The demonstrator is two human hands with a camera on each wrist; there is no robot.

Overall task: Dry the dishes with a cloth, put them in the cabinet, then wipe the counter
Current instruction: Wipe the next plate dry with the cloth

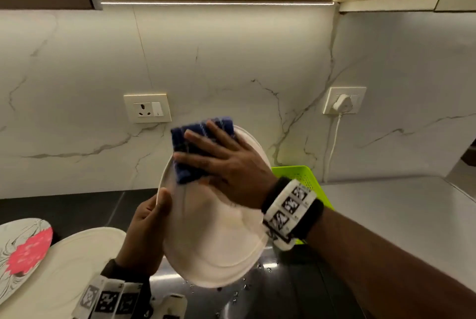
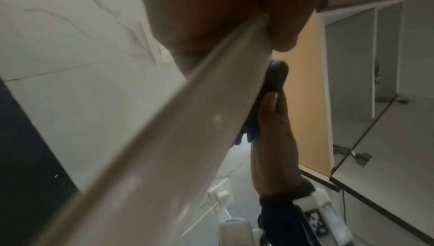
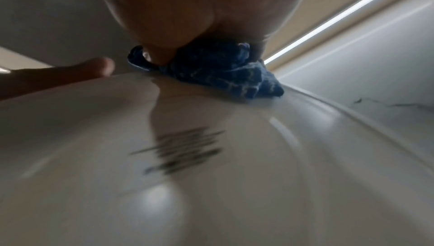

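A white plate (image 1: 211, 241) is held tilted above the sink. My left hand (image 1: 146, 228) grips its left rim, thumb on the near face and fingers behind. My right hand (image 1: 226, 161) lies flat with straight, spread fingers and presses a folded dark blue checked cloth (image 1: 189, 171) against the plate's upper part. The left wrist view shows the plate rim (image 2: 187, 129) edge-on, with the cloth (image 2: 274, 77) under the right hand (image 2: 272, 138). In the right wrist view the cloth (image 3: 223, 75) sits on the plate (image 3: 211, 157), and the left thumb (image 3: 70, 75) rests on the rim.
Another white plate (image 1: 85, 254) and a plate with a pink flower (image 1: 23, 249) lie at the lower left. A green perforated basket (image 1: 304, 177) stands behind my right wrist. Water drops dot the steel sink (image 1: 257, 290). A socket (image 1: 147, 108) and a plugged cable (image 1: 343, 102) are on the marble wall.
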